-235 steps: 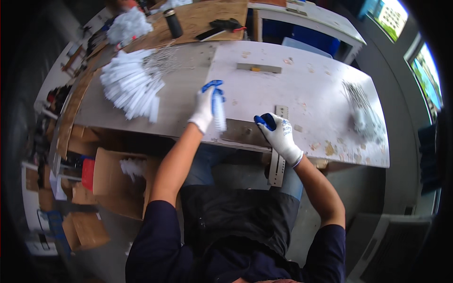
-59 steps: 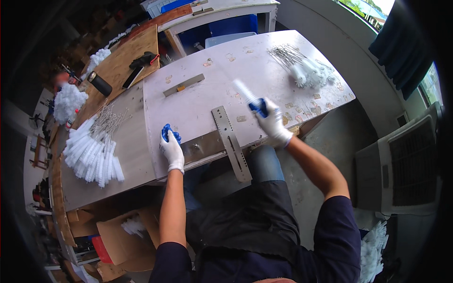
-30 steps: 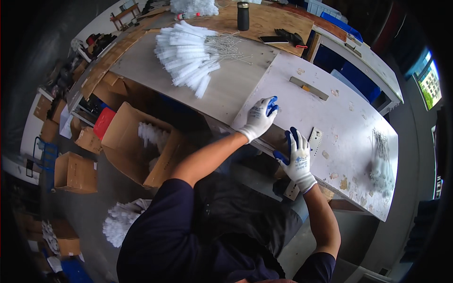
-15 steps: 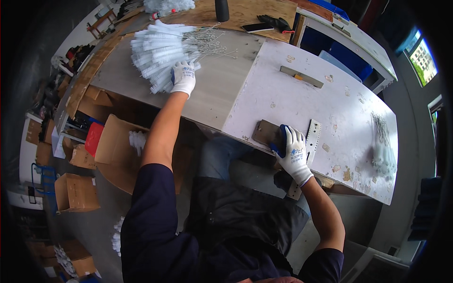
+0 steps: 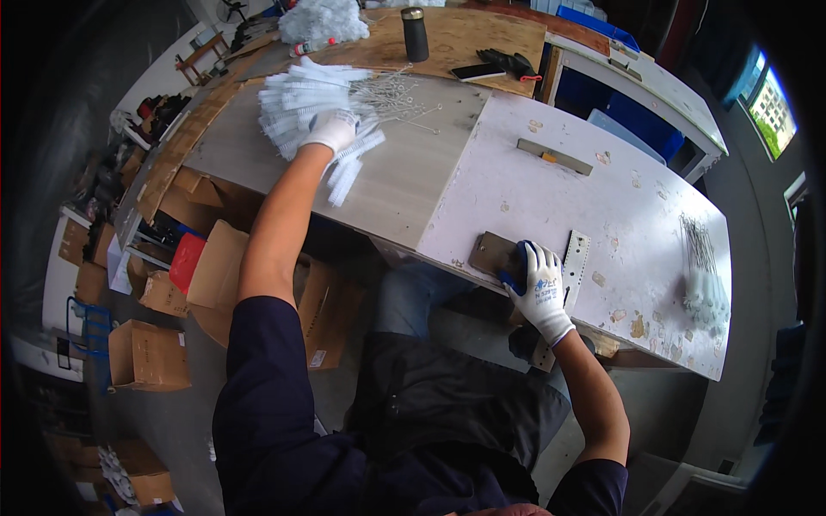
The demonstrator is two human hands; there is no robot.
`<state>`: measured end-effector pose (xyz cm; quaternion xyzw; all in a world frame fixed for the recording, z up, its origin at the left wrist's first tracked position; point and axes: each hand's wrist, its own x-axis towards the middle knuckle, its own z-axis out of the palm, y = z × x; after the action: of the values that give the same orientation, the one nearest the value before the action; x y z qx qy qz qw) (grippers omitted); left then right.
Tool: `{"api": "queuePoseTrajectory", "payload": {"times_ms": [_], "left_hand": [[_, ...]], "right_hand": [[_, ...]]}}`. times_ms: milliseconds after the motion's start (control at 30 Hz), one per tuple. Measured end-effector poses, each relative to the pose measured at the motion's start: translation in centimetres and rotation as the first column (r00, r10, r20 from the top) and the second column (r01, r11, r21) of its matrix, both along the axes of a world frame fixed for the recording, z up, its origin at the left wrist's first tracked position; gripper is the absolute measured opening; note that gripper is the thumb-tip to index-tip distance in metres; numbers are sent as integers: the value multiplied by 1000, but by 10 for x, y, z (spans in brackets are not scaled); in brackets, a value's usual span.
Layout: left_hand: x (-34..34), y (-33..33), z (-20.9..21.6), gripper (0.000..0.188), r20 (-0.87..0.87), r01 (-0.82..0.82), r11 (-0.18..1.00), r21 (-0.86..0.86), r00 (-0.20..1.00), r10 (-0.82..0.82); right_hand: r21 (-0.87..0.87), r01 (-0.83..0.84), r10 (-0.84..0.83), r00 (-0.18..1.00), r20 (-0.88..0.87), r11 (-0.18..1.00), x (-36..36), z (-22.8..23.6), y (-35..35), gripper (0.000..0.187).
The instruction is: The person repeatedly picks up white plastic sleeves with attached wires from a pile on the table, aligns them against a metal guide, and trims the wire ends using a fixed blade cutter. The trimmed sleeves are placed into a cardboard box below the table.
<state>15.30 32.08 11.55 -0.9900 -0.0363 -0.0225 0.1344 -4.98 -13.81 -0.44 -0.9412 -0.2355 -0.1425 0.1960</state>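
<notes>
Brushes are touched by the left hand, a block by the right hand; neither grip can be judged. Extra brushes could be dragged by crossed wires.

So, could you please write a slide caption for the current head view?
Gloved left hand at the fanned white brushes, gloved right hand at the dark metal block.

the left hand has moved from near the metal block onto white brushes.
</notes>
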Motion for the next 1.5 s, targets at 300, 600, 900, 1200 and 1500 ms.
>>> {"api": "queuePoseTrajectory", "payload": {"times_ms": [300, 600, 900, 1200, 1500], "left_hand": [[-55, -42, -8, 28, 124, 145, 506, -850, 989, -76], [-96, -228, -86, 26, -64, -83, -595, -799, 997, -53], [-56, -311, -116, 25, -77, -186, -779, -599, 981, -176], [-42, -342, -128, 23, -149, -212, -703, -679, 977, -151], [-38, -348, -138, 28, -95, -189, -643, -742, 979, -179]], "right_hand": [[58, -20, 18, 999, 28, 998, -2, -1, 2, 71], [263, 32, -49, 997, 57, 964, 4, -10, -14, 37], [213, 26, -37, 998, 49, 977, 16, -11, -30, 39], [201, 28, -29, 1000, 2, 979, 7, -17, -34, 41], [207, 12, -12, 1000, 2, 978, 10, -19, -36, 45]]}}
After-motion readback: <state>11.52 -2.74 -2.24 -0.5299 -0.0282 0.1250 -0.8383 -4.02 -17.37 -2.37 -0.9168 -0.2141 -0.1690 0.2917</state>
